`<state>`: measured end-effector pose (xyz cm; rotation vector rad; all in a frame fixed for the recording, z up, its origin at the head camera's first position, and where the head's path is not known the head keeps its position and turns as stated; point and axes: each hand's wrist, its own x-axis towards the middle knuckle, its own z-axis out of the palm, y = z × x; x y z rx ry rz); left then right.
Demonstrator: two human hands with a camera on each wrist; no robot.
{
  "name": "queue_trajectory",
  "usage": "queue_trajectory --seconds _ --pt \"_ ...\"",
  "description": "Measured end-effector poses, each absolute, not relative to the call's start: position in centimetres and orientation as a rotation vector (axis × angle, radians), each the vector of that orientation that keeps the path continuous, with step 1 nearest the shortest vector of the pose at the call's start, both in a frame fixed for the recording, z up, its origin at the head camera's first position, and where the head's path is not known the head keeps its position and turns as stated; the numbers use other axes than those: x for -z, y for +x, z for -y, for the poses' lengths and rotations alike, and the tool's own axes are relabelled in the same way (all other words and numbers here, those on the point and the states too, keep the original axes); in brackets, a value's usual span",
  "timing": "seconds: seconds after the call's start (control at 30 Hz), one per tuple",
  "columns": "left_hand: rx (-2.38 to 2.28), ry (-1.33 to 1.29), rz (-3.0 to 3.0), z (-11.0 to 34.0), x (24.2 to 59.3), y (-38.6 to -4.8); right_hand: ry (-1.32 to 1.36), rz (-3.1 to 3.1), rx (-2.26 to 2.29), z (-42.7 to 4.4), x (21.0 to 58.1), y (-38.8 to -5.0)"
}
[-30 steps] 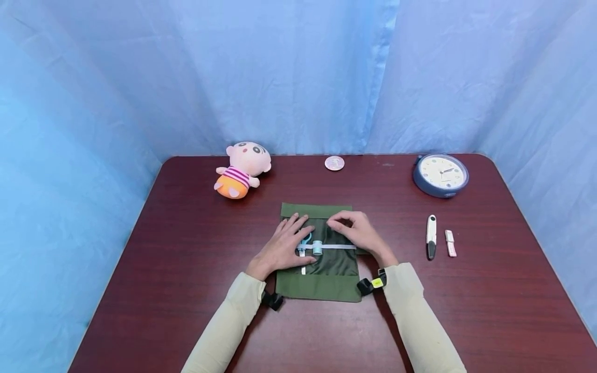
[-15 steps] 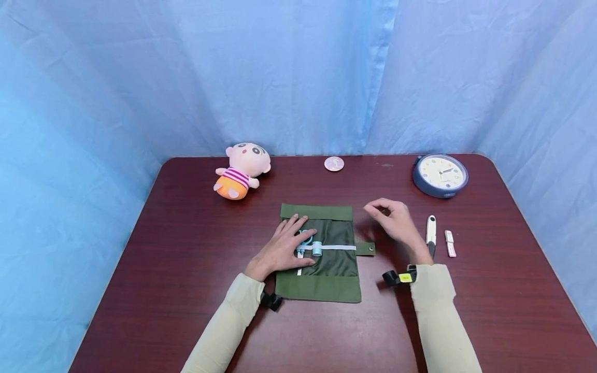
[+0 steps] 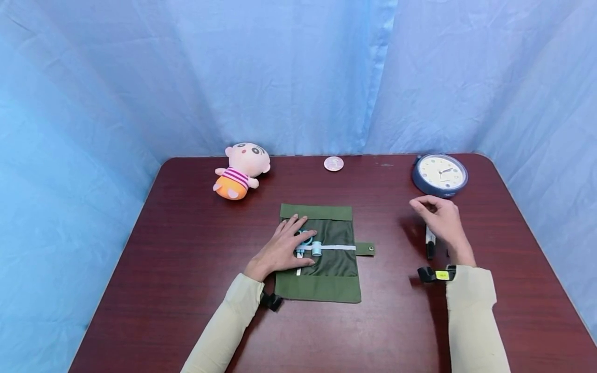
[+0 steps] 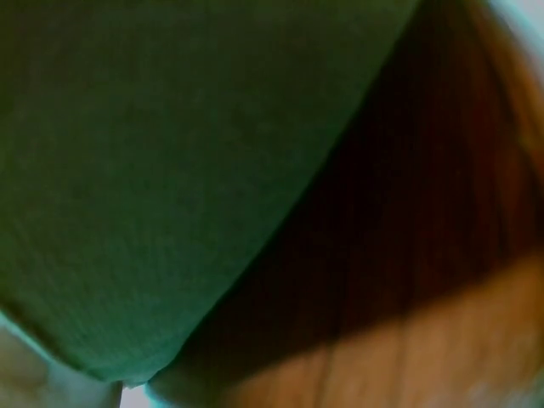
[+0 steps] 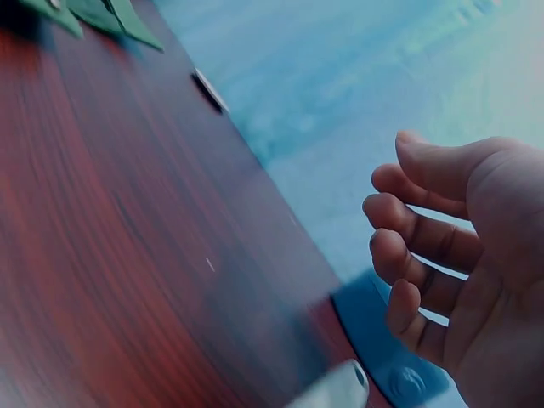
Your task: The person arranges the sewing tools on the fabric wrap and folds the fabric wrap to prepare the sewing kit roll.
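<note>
An unrolled green fabric tool roll lies on the table in the head view. My left hand rests on its left part with fingers spread. Partly under that hand are light-blue-handled scissors. Beside them a small pale blue cylinder sits under the white elastic band. My right hand hovers over the table's right side, fingers loosely curled and holding nothing, as the right wrist view shows. Below it is a slim white tool with a dark end, its upper part hidden by the hand.
A blue-rimmed clock stands just beyond my right hand. A plush doll lies at the back left, and a round pale disc near the back edge. The roll's snap strap sticks out to the right.
My right hand has moved right, from over the tool roll to above the slim white tool, uncovering the snap strap and hiding a small white item. My left hand stays in place.
</note>
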<state>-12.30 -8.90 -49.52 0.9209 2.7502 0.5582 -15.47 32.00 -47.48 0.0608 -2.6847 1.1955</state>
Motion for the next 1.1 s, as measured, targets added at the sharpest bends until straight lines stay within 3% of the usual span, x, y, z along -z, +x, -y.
queue_trajectory --seconds 0.53,1.1 --pt "-0.584 0.919 -2.743 8.9 49.6 -12.3 -0.198 2.749 -0.969 -36.4 47.9 -11.9" --pt "-0.561 0.91 -2.745 8.9 49.7 -12.3 -0.197 2.553 -0.861 -34.7 49.3 -7.9"
